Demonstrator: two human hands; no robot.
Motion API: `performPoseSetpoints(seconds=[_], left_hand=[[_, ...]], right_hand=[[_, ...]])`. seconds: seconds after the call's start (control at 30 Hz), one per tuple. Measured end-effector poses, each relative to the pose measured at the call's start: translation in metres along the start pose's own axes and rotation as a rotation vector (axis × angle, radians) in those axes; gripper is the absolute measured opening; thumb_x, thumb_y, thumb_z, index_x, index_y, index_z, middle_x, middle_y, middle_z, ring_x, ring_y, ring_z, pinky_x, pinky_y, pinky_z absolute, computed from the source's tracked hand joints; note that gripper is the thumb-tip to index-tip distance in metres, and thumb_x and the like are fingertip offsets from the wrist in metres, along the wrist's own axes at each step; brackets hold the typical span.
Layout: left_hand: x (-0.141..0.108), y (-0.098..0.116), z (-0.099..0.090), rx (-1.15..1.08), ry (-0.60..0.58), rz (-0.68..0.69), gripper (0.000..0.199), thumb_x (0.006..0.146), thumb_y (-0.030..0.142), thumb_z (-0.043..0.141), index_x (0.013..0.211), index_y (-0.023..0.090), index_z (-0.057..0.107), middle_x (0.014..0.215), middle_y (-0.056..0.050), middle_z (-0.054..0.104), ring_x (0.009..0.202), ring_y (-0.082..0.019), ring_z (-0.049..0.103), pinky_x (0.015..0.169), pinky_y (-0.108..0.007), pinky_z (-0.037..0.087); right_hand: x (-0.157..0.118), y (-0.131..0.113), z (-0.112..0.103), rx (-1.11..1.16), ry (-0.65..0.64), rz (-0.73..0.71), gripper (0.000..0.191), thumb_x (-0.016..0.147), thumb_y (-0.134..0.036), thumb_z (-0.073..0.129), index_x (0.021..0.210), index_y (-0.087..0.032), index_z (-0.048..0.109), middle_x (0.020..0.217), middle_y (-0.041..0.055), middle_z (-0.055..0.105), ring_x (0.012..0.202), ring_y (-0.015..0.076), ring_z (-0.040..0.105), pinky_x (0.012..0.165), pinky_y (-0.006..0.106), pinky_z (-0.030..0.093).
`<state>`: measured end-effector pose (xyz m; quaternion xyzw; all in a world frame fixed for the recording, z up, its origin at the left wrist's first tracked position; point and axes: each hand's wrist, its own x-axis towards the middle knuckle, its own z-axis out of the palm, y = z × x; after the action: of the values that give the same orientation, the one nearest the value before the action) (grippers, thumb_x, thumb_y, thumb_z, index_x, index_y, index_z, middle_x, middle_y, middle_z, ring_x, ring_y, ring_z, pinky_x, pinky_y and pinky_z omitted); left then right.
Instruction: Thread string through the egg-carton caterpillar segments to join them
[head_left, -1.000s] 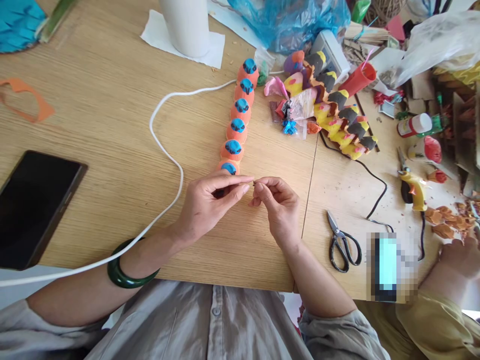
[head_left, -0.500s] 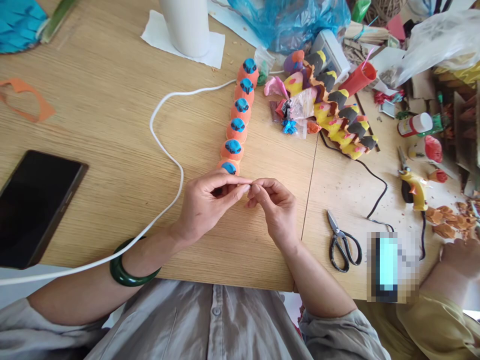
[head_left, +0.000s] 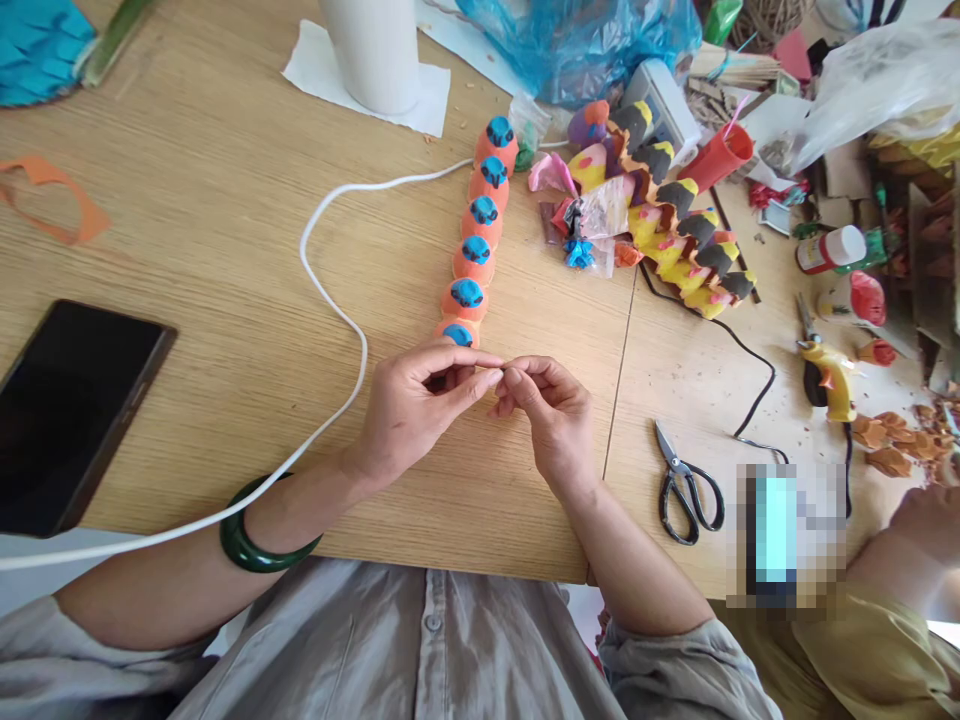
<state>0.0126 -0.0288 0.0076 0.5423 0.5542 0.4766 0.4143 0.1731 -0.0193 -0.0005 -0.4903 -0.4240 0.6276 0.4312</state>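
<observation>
My left hand (head_left: 420, 400) and my right hand (head_left: 547, 410) meet fingertip to fingertip over the wooden table. Both are closed in a pinch. A tiny dark bit shows where the fingertips touch, too small to name. Just beyond my left hand lies a row of orange domes (head_left: 472, 250) topped with blue caps bearing dark marks; its near end is partly hidden by that hand. To the right of my right hand rest black-handled scissors (head_left: 686, 485), their blades apart.
A white cable (head_left: 330, 300) runs across my left forearm. A dark phone (head_left: 75, 410) lies at left, an orange scrap (head_left: 82, 205) above it. A yellow glue gun (head_left: 829, 375), painted cardboard pieces (head_left: 675, 220) and a white cylinder (head_left: 375, 50) stand about. A co-worker's hand (head_left: 930, 525) is at right.
My hands stay almost in place, fingertips still together; a small dark bit now shows between them. At right the co-worker's hand has shifted slightly.
</observation>
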Motion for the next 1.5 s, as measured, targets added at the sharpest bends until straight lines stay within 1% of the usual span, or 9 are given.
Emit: performPoseSetpoints(seconds=[0.13, 0.37, 0.53, 0.63, 0.73, 0.97, 1.2, 1.37, 1.5], left_hand=[[-0.0002, -0.0024, 0.0002, 0.048, 0.025, 0.078, 0.012, 0.091, 0.029, 0.075, 0.094, 0.021, 0.083, 0.079, -0.001, 0.073, 0.068, -0.011, 0.061, 0.062, -0.023, 0.048], [0.0006, -0.0020, -0.0005, 0.049, 0.022, 0.105, 0.010, 0.091, 0.027, 0.074, 0.093, 0.021, 0.082, 0.073, 0.002, 0.068, 0.063, -0.009, 0.055, 0.060, -0.022, 0.044], [-0.0002, 0.0001, -0.0004, 0.069, 0.011, 0.095, 0.011, 0.091, 0.026, 0.073, 0.093, 0.021, 0.082, 0.080, -0.001, 0.074, 0.067, -0.011, 0.060, 0.061, -0.023, 0.046], [0.0000, 0.0007, 0.0001, 0.015, -0.005, 0.029, 0.016, 0.093, 0.030, 0.072, 0.098, 0.019, 0.082, 0.086, -0.003, 0.077, 0.070, -0.012, 0.064, 0.063, -0.023, 0.049], [0.0006, 0.0001, 0.0003, -0.006, -0.025, -0.018, 0.018, 0.091, 0.034, 0.074, 0.096, 0.019, 0.082, 0.084, -0.002, 0.077, 0.069, -0.012, 0.065, 0.061, -0.022, 0.049], [0.0004, -0.0031, -0.0004, 0.022, 0.001, 0.034, 0.014, 0.090, 0.032, 0.075, 0.088, 0.019, 0.081, 0.077, 0.000, 0.073, 0.068, -0.011, 0.063, 0.061, -0.022, 0.049], [0.0004, -0.0041, 0.0008, 0.052, 0.014, 0.090, 0.011, 0.090, 0.028, 0.075, 0.087, 0.018, 0.080, 0.077, 0.000, 0.073, 0.067, -0.010, 0.061, 0.061, -0.022, 0.047], [0.0019, -0.0025, -0.0002, 0.024, -0.019, 0.017, 0.014, 0.089, 0.031, 0.075, 0.085, 0.019, 0.080, 0.073, 0.000, 0.071, 0.065, -0.011, 0.060, 0.059, -0.022, 0.047], [0.0023, -0.0028, -0.0010, 0.009, -0.029, -0.039, 0.016, 0.088, 0.035, 0.076, 0.086, 0.019, 0.081, 0.074, 0.000, 0.071, 0.066, -0.012, 0.061, 0.059, -0.022, 0.047]], right_hand=[[-0.0007, 0.0016, 0.0007, 0.010, -0.024, 0.016, 0.030, 0.085, -0.051, 0.079, 0.090, -0.022, 0.071, 0.080, -0.0005, 0.073, 0.060, 0.0094, 0.061, 0.061, 0.027, 0.060], [-0.0007, -0.0031, 0.0020, 0.007, 0.020, -0.035, 0.029, 0.081, -0.047, 0.083, 0.089, -0.022, 0.070, 0.080, -0.0016, 0.070, 0.062, 0.0089, 0.060, 0.060, 0.025, 0.060], [-0.0006, -0.0036, 0.0023, -0.060, 0.023, -0.055, 0.034, 0.079, -0.051, 0.084, 0.084, -0.022, 0.067, 0.076, -0.0022, 0.067, 0.060, 0.0089, 0.058, 0.058, 0.025, 0.058], [-0.0006, -0.0032, 0.0013, -0.066, 0.028, -0.052, 0.031, 0.083, -0.050, 0.081, 0.085, -0.022, 0.066, 0.075, -0.0028, 0.065, 0.060, 0.0087, 0.057, 0.058, 0.024, 0.058], [-0.0007, -0.0034, 0.0009, -0.044, 0.032, -0.039, 0.030, 0.084, -0.049, 0.080, 0.085, -0.022, 0.067, 0.075, -0.0026, 0.065, 0.061, 0.0086, 0.057, 0.059, 0.024, 0.058], [-0.0005, -0.0051, 0.0038, 0.026, 0.021, -0.018, 0.034, 0.076, -0.050, 0.086, 0.084, -0.022, 0.068, 0.077, -0.0023, 0.066, 0.063, 0.0094, 0.058, 0.059, 0.025, 0.058], [-0.0001, -0.0068, 0.0041, 0.005, 0.031, -0.036, 0.033, 0.077, -0.048, 0.086, 0.082, -0.022, 0.067, 0.073, -0.0032, 0.065, 0.060, 0.0089, 0.057, 0.057, 0.024, 0.057], [-0.0003, -0.0055, 0.0034, 0.010, 0.029, -0.033, 0.033, 0.079, -0.049, 0.084, 0.082, -0.022, 0.066, 0.073, -0.0032, 0.064, 0.061, 0.0089, 0.057, 0.058, 0.024, 0.057], [0.0001, -0.0041, 0.0016, 0.021, 0.018, -0.015, 0.027, 0.084, -0.046, 0.080, 0.086, -0.022, 0.068, 0.075, -0.0031, 0.065, 0.061, 0.0088, 0.058, 0.060, 0.025, 0.058]])
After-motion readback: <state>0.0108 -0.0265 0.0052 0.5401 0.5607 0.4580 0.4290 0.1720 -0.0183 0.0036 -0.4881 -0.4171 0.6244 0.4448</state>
